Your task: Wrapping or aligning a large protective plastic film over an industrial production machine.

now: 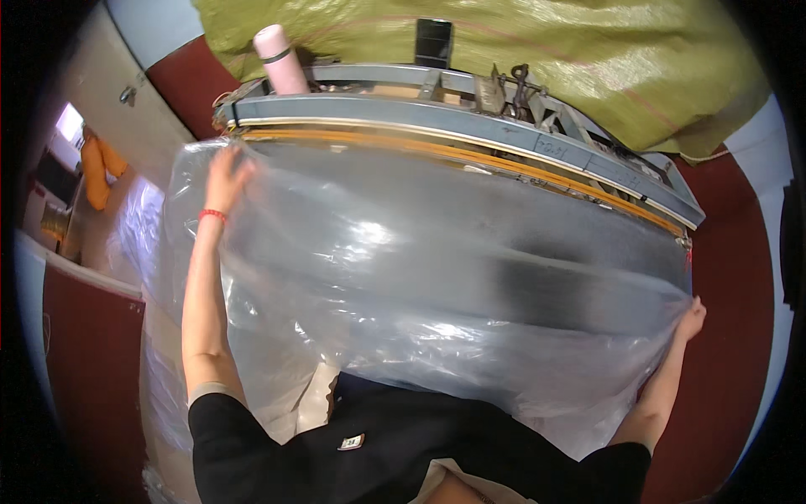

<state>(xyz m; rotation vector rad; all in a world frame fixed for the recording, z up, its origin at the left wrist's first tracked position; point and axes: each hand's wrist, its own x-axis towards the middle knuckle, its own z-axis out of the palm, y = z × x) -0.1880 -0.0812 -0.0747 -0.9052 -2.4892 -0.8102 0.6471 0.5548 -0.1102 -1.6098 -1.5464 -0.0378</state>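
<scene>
A wide clear plastic sheet [403, 277] spreads across the dark flat surface in front of me, wrinkled and shiny, hanging toward my body. My left hand [225, 181] is at its far left corner, fingers apart and slightly smeared by motion; whether it touches the film I cannot tell. At the right edge, my right hand [693, 319] is closed on the sheet's corner, and the film is drawn into folds toward it. Beyond the sheet runs a long grey metal bar [403, 115] with an orange strip [437, 151] along its near side.
A pink bottle [281, 60] and a dark phone [433, 42] are at the back. Metal clamp-like parts [516, 91] sit on the frame. A yellow-green woven tarp [588, 59] covers the back. To the left are a door [117, 76] and a person's orange-clothed legs [101, 168].
</scene>
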